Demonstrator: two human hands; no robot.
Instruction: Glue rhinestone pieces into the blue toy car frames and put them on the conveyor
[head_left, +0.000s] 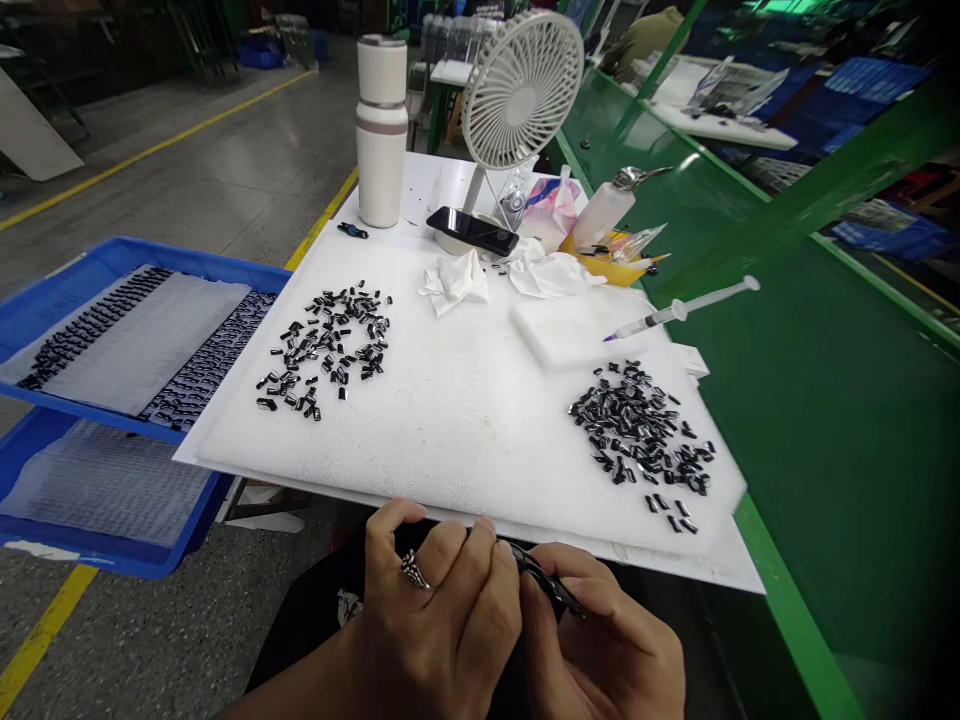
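Note:
Just in front of the table's near edge, my left hand [446, 610] and my right hand [600, 630] meet around a curved glossy black piece [551, 585]. The right thumb and fingers pinch it, and the left fingers close on its other end, which they partly hide. A ring sits on one left finger. Beyond the hands lies a white foam sheet [465, 420]. It bears a loose scatter of small black parts [341, 340] on the left and a denser pile of small black parts [637, 420] on the right.
A syringe [682, 308] rests on a foam block [570, 325]. Behind stand a fan [523, 95], a white tumbler [381, 140], a phone [472, 231], tissues [457, 280] and a yellow bowl [615, 268]. Blue trays [172, 425] are at the left; a green partition [847, 400] borders the right.

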